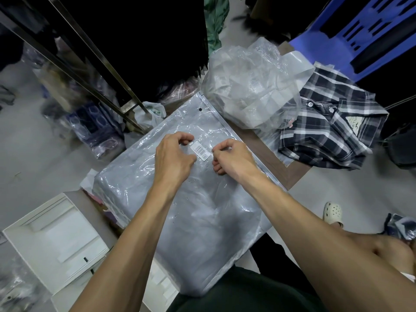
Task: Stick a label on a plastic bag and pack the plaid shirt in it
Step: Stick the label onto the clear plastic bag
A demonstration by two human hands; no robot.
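Note:
A stack of flat clear plastic bags (198, 212) lies in front of me on a low brown table. A small white barcode label (200, 150) lies on the top bag near its far end. My left hand (174, 154) is curled at the label's left end, fingertips touching it. My right hand (231, 157) is curled at the label's right end, fingers pinched on the bag surface. The dark plaid shirt (331, 124) lies folded and rumpled at the table's far right, apart from both hands.
A crumpled heap of clear plastic (254, 86) sits between the bag stack and the shirt. A white open box (54, 239) stands at the lower left. A blue plastic chair (364, 30) is at the upper right, metal rack legs (94, 70) at the upper left.

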